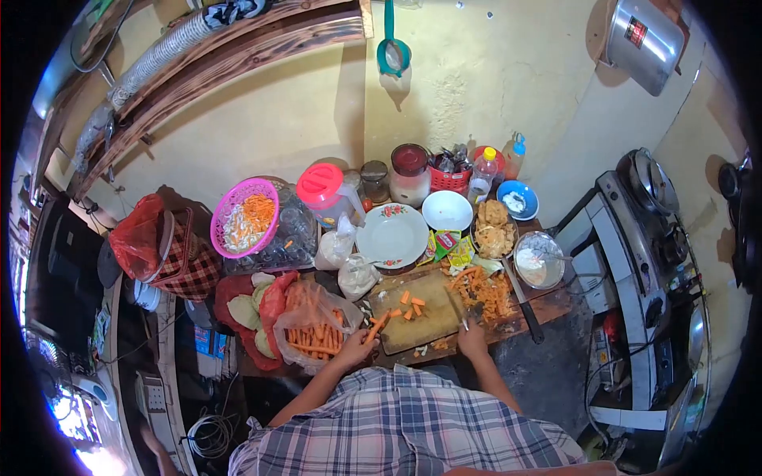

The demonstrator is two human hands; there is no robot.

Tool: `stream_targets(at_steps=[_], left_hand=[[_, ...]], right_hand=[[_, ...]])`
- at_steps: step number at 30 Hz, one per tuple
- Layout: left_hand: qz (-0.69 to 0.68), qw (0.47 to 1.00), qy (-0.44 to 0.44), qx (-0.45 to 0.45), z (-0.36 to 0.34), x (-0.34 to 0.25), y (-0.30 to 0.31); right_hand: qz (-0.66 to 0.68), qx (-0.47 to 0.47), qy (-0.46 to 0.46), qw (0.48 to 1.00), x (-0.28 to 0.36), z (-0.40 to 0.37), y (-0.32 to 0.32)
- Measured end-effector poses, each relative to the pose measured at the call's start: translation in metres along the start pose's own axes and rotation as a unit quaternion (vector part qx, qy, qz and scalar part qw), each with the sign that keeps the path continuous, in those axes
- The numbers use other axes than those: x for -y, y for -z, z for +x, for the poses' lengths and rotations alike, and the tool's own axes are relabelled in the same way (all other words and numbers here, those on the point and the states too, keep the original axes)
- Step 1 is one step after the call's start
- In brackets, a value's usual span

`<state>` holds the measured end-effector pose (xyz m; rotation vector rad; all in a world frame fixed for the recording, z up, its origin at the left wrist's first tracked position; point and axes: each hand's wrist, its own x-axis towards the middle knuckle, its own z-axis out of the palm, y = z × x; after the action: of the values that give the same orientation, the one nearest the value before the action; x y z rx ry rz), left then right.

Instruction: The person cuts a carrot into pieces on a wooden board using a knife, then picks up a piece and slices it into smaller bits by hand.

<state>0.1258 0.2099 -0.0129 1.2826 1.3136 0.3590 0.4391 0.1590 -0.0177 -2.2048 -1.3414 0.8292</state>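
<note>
My left hand (361, 347) is closed round a carrot (379, 324) at the left edge of the wooden cutting board (397, 339). At the board's right side, my right hand (471, 339) grips a small knife (458, 309) whose blade points away from me. Several cut carrot pieces (409, 308) lie on the board. To the left, a clear plastic bag (298, 317) holds many carrots. Orange carrot shreds or peelings (488, 293) are heaped right of the board, beside a larger knife with a black handle (530, 321).
Behind the board stand a floral plate (391, 236), a white bowl (447, 212) and a jug with a red lid (321, 190). A pink basket (244, 218) sits back left, a metal bowl (540, 262) at the right. A stove (635, 214) stands far right.
</note>
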Motion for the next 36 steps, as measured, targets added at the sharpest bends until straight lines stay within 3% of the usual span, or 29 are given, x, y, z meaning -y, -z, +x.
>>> stream_targets(at_steps=[2, 8, 10, 14, 16, 18, 20, 25, 27, 29, 33, 36], left_hand=[[-0.028, 0.999, 0.016, 0.01, 0.01, 0.0, 0.0], [-0.001, 0.999, 0.016, 0.042, 0.021, -0.023, -0.008], [0.085, 0.996, 0.01, 0.032, 0.022, -0.042, -0.008], [-0.001, 0.999, -0.012, 0.052, 0.037, -0.05, -0.022], [0.044, 0.995, -0.091, 0.016, 0.038, -0.059, -0.032], [-0.01, 0.999, -0.043, 0.018, 0.041, -0.063, -0.044], [0.029, 0.979, -0.201, -0.035, 0.053, -0.061, -0.056], [0.16, 0.963, -0.218, -0.015, 0.056, -0.087, -0.083], [0.178, 0.956, -0.233, -0.009, 0.062, -0.09, -0.099], [0.264, 0.922, -0.273, -0.073, 0.065, -0.087, -0.112], [0.301, 0.93, -0.198, -0.079, 0.067, -0.087, -0.121], [0.307, 0.927, -0.195, -0.095, 0.064, -0.089, -0.124]], right_hand=[[0.009, -0.093, -0.064, 0.994, 0.005, 0.015, 0.011], [0.004, -0.102, -0.04, 0.994, 0.007, 0.013, 0.01], [0.025, -0.086, -0.037, 0.995, -0.001, 0.01, 0.003], [0.025, -0.039, -0.01, 0.999, 0.008, 0.01, 0.017], [0.03, -0.07, -0.048, 0.996, 0.008, 0.008, 0.022], [-0.028, -0.112, -0.069, 0.991, 0.012, 0.008, 0.033], [-0.016, -0.105, -0.058, 0.993, 0.018, 0.007, 0.051], [0.015, -0.114, -0.011, 0.993, 0.005, -0.011, 0.058], [0.003, -0.072, 0.003, 0.997, 0.006, -0.016, 0.054], [-0.009, -0.057, -0.008, 0.998, 0.003, -0.021, 0.049], [-0.052, -0.003, -0.007, 0.999, -0.007, -0.027, 0.047], [-0.061, 0.015, 0.02, 0.998, -0.011, -0.023, 0.047]])
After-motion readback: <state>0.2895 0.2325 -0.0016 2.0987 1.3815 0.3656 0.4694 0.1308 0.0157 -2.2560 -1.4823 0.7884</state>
